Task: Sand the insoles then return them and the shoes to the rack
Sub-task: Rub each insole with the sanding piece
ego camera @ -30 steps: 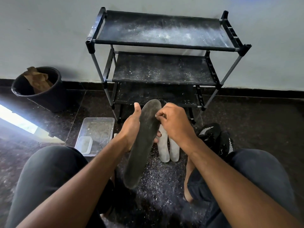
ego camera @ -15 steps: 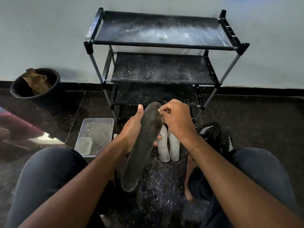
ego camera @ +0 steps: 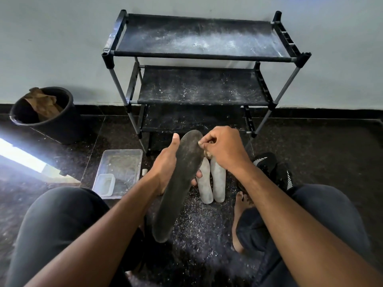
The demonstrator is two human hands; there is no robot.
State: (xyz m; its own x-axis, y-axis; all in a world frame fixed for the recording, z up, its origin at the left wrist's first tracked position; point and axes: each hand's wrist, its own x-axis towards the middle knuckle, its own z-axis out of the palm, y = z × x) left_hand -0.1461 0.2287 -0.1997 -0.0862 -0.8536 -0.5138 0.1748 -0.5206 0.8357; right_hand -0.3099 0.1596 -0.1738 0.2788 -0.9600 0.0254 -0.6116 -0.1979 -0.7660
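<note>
Black plastic bin (ego camera: 44,119) sits far left on the floor (ego camera: 323,154), pushed up near the wall, with crumpled brown paper (ego camera: 42,103) poking out of the top. Moving right, a clear plastic tub (ego camera: 120,162) sits on the floor just off the rack's front left leg, dusty inside, with a smaller clear container (ego camera: 105,183) in its near corner. A little white bit lies on the floor right beside the tub, too small to say what it is.

Next up is the left hand (ego camera: 165,164), wrapped around the dark insole (ego camera: 178,183): thumb up along its left edge, fingertips peeking out on the right side. The insole is held in the air, tilted, toe end up toward the rack and heel end down between the knees.

The rack (ego camera: 203,56) stands against the wall at the back, three dark fabric shelves, all dusted with white powder, nothing on them.

The right hand (ego camera: 226,150) is at the insole's upper right edge, fingers curled and pinching a small tan piece, looks like sandpaper (ego camera: 208,154), against it.

Below that hand, two pale insoles (ego camera: 211,183) lie side by side on the floor, touching, in front of the rack. Lots of white dust scattered on the floor around them.

Further right, black shoes (ego camera: 271,168) with white stripes sit on the floor just beyond the right knee, partly hidden by the arm.
</note>
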